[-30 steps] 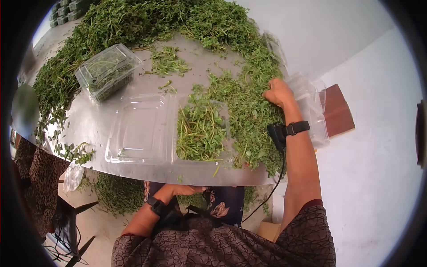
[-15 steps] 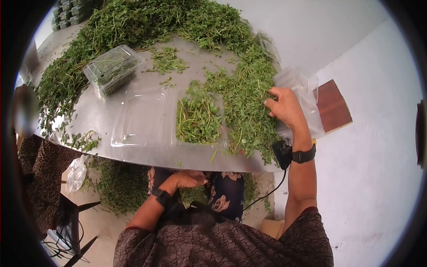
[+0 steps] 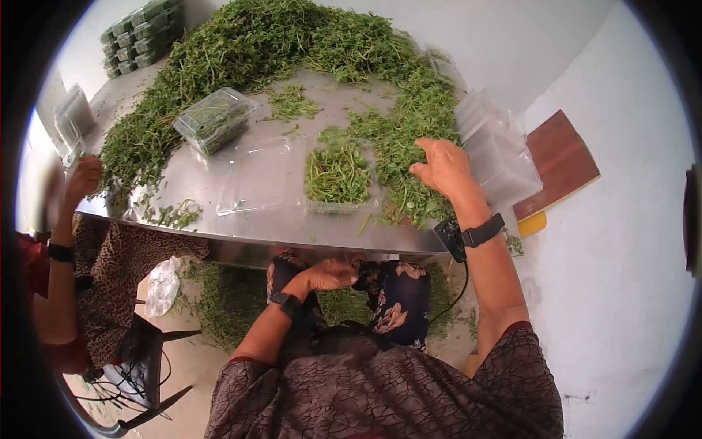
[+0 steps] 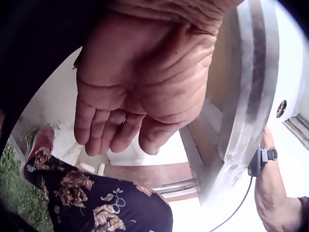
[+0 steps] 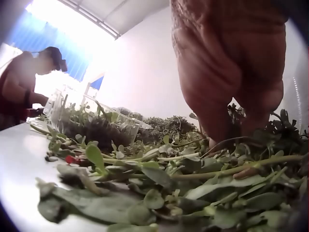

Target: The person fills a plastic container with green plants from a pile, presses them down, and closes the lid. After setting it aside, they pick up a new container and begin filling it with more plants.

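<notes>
My right hand (image 3: 444, 170) reaches down onto a spread of purslane (image 3: 409, 110) along the right of the metal table. Thumb and forefinger stand apart in the head view; in the right wrist view the fingertips dip among the leaves and are partly hidden. Left of it lies an opened clear plastic clamshell box (image 3: 256, 179), its right half filled with purslane stems (image 3: 338, 175). My left hand (image 3: 330, 274) rests over my lap below the table edge. Its palm (image 4: 140, 82) shows bare in the left wrist view, the fingers loosely bent and holding nothing.
A closed, filled clamshell (image 3: 216, 121) sits behind the opened one. Clear plastic boxes (image 3: 504, 157) stand at the table's right edge, by a red-brown board (image 3: 559, 161). Stacked packed boxes (image 3: 139, 40) are at the back left. Another person's hand (image 3: 84, 178) is at the left.
The head view has swung left, bringing the other person's arm into sight. My right hand has shifted slightly nearer the opened box, thumb and forefinger spreading. My left hand stays over my lap.
</notes>
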The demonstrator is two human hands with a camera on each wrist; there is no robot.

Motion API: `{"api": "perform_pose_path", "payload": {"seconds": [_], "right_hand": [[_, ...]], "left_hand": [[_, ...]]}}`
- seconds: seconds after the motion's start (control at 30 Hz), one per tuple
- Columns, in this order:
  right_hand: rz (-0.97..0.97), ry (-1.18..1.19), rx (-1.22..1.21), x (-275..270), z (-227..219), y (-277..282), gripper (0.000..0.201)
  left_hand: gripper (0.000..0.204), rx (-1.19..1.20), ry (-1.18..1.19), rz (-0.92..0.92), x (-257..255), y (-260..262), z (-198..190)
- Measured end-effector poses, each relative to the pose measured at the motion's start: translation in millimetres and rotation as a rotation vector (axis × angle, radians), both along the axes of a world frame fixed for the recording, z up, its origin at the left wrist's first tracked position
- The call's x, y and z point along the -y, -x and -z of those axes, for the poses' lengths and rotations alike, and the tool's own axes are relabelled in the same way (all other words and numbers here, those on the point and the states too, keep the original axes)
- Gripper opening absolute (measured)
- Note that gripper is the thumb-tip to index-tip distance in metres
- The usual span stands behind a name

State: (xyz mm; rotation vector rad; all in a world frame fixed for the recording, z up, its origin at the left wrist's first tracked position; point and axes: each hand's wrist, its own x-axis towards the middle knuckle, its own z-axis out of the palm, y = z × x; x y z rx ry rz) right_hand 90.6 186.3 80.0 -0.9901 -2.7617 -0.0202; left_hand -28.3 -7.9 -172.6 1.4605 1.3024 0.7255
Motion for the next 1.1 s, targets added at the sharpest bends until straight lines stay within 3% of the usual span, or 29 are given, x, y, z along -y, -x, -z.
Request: {"api": "perform_pose_path", "payload": {"seconds": [0.1, 0.17, 0.23, 0.27, 0.33, 0.4, 0.43, 0.47, 0.53, 0.57, 0.63, 0.7, 0.83, 0.9, 1.03, 1.1], "right_hand": [[-0.019, -0.043, -0.125, -7, 8, -4, 0.033], [0.023, -0.026, -0.181, -10, 5, -10, 0.027], [-0.031, 0.071, -0.465, -12, 6, -17, 0.025], [-0.034, 0.074, -0.476, -7, 1, -19, 0.025], [0.098, 0.661, -0.731, 8, -14, -24, 0.029], [0.074, 0.757, -0.846, 17, -11, -26, 0.027], [0.055, 0.85, -0.952, 21, -10, -27, 0.026], [0.036, 0.853, -0.964, 26, -8, -29, 0.026], [-0.021, 1.086, -1.106, 38, 3, -33, 0.024], [-0.022, 1.091, -1.112, 43, 5, -34, 0.024], [-0.024, 1.135, -1.216, 58, 5, -34, 0.022], [-0.036, 1.124, -1.222, 67, 9, -32, 0.023], [0.03, 0.884, -1.115, 94, 6, -30, 0.019], [-0.125, 0.604, -1.162, 100, 23, -21, 0.021], [-0.275, 0.512, -1.074, 107, 26, -33, 0.035], [-0.263, 0.652, -1.027, 105, 28, -40, 0.039]], "left_hand": [[0.034, 0.004, -0.093, -0.047, 13, 8, -7], [0.034, 0.022, -0.049, -0.054, 26, 10, -35], [0.034, 0.041, 0.001, -0.061, 42, 7, -72], [0.034, 0.1, -0.043, -0.048, 47, 4, -93], [0.034, 0.15, -0.089, -0.039, 55, -2, -135], [0.035, 0.358, -0.139, -0.077, 57, -11, -174], [0.035, 0.346, -0.142, -0.079, 55, -17, -191], [0.036, 0.381, -0.223, -0.195, 52, -24, -208], [0.042, 0.428, -0.299, -0.343, 43, -32, -224], [0.042, 0.422, -0.296, -0.343, 35, -36, -225], [0.047, 0.486, -0.527, -0.545, 16, -45, -220], [0.054, 0.49, -0.525, -0.581, 1, -49, -222], [0.059, 0.581, -0.556, -0.716, -23, -61, -223], [0.062, 0.663, -0.406, -0.679, -29, -62, -221], [0.035, 1.001, -0.486, -0.677, -41, -60, -206], [0.03, 1.067, -0.461, -0.699, -39, -59, -207]]}}
